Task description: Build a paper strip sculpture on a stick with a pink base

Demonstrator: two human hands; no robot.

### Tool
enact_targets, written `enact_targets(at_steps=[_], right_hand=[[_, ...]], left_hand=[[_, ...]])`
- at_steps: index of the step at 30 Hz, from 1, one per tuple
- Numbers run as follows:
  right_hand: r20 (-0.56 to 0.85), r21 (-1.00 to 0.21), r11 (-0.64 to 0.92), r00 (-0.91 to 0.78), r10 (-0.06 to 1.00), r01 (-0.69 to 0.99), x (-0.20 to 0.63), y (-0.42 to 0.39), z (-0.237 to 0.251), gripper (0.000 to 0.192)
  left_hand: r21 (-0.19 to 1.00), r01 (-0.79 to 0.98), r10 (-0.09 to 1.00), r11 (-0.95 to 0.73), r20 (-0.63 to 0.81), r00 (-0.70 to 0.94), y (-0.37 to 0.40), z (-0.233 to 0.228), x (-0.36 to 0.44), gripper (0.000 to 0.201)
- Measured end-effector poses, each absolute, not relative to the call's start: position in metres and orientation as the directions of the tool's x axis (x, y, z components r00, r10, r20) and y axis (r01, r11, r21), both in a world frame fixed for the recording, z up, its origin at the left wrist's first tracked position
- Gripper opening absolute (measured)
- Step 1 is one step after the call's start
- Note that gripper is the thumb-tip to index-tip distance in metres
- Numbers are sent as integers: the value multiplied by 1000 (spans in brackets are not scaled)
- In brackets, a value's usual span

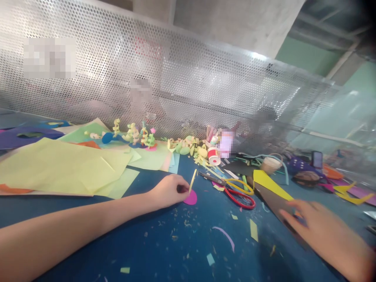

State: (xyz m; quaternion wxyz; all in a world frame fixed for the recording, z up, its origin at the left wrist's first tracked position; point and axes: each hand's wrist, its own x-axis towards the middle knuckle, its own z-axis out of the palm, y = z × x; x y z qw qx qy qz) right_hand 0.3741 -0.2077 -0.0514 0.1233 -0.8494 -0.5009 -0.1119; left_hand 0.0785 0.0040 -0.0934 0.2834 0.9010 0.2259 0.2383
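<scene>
My left hand [169, 190] rests on the blue table, fingers closed around a thin yellow paper strip [192, 180] that stands up from a small pink paper disc [190, 198]. My right hand [305, 217] lies flat at the right, fingers spread on a dark paper sheet [272, 199] with a yellow piece [268, 181] on top. Two pairs of scissors, one yellow-handled [239, 187] and one red-handled [241, 197], lie between the hands.
Large yellow-green paper sheets [58, 166] cover the left of the table. Small paper figures [138, 135] and a tape roll [214, 156] stand along a perforated metal screen [188, 86]. Paper scraps [226, 235] litter the blue tabletop [176, 250]. A paper cup [270, 164] and a phone [317, 159] sit at the right.
</scene>
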Motion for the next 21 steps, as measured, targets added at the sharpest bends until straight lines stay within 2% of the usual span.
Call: enact_targets(at_steps=[3,5,6,9,11,14,16,21], right_hand=[[74,-475,-191,255,964,859,315,-158,-46,33],[95,-646,-9,92,991,763,284,-128,-55,38],[127,-681,54,45,991,731,272,-115,-62,40],[203,-722,155,-7,979,674,251,-89,-81,38],[250,-742,200,-13,968,640,246,-81,-90,29],[280,-748,224,-10,960,625,242,-77,-97,15],[284,-743,220,0,959,632,241,-77,-100,14],[337,-676,248,-9,941,694,240,-79,-102,13]], left_hand=[[616,273,542,-739,305,783,4,-93,78,14],[609,256,528,-751,321,786,4,-94,78,15],[605,248,521,-757,329,788,4,-95,78,16],[593,235,511,-770,352,785,5,-97,78,18],[586,232,509,-777,367,779,6,-98,79,20],[574,250,519,-780,370,771,8,-98,79,21],[554,261,515,-790,369,774,8,-98,76,22],[451,177,394,-875,448,802,2,-100,59,23]])
